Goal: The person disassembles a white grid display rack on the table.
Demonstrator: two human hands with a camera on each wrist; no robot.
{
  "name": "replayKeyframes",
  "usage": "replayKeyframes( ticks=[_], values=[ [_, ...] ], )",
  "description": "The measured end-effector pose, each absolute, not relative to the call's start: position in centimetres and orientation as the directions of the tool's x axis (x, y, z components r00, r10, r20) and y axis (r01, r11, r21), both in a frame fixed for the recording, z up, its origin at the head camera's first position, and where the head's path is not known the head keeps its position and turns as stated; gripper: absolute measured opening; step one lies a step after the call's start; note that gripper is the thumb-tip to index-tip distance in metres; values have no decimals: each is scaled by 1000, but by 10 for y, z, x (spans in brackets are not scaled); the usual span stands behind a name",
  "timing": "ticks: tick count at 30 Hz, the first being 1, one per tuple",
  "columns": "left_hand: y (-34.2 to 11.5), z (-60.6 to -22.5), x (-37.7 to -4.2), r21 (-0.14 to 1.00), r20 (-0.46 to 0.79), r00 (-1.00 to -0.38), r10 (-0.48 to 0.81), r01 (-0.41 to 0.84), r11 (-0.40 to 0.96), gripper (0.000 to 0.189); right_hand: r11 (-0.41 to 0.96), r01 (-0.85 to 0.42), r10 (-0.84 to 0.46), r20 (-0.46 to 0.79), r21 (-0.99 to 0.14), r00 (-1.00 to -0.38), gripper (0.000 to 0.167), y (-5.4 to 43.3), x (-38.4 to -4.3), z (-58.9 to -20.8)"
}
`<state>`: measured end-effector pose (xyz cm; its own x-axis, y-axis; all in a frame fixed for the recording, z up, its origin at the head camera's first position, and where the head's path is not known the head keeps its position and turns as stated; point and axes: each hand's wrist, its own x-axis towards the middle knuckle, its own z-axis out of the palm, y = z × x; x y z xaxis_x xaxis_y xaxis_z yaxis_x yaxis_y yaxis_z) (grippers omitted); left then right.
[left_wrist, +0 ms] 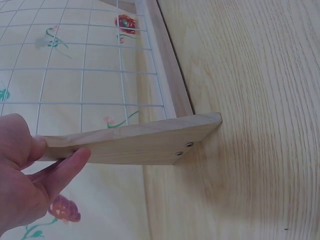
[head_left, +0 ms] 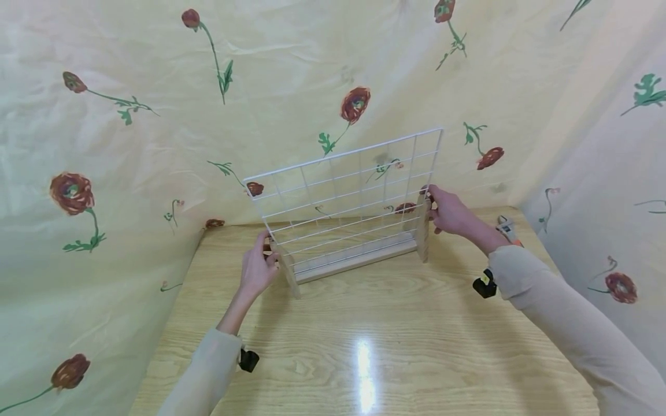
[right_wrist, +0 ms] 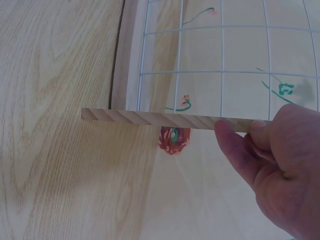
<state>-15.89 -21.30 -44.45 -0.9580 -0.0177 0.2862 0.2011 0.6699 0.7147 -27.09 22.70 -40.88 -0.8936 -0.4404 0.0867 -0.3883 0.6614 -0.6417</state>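
Observation:
A rack with a white wire grid (head_left: 343, 190) stands upright near the back of the wooden table, turned at a slant. Its wooden base bar (head_left: 359, 258) runs between two wooden end boards. My left hand (head_left: 258, 267) grips the upper part of the left end board (left_wrist: 130, 145), thumb on one side and fingers on the other. Two screw heads (left_wrist: 184, 149) show low on that board. On the other side my right hand (head_left: 448, 212) pinches the right end board (right_wrist: 165, 119) near its top. The grid rises above both hands.
An adjustable wrench (head_left: 508, 229) lies at the table's right, just beyond my right forearm. Flower-printed cloth (head_left: 291, 75) hangs behind the table (head_left: 322, 341) and along both its sides.

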Motion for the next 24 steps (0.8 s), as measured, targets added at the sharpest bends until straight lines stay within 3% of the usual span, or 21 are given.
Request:
replayKeyframes(
  ticks=[24],
  values=[
    [-227,-444,-144,730,258,-965,-46,163,663,49,654,-416,-464,99,-632,-880,42,210,-272,-411]
  ],
)
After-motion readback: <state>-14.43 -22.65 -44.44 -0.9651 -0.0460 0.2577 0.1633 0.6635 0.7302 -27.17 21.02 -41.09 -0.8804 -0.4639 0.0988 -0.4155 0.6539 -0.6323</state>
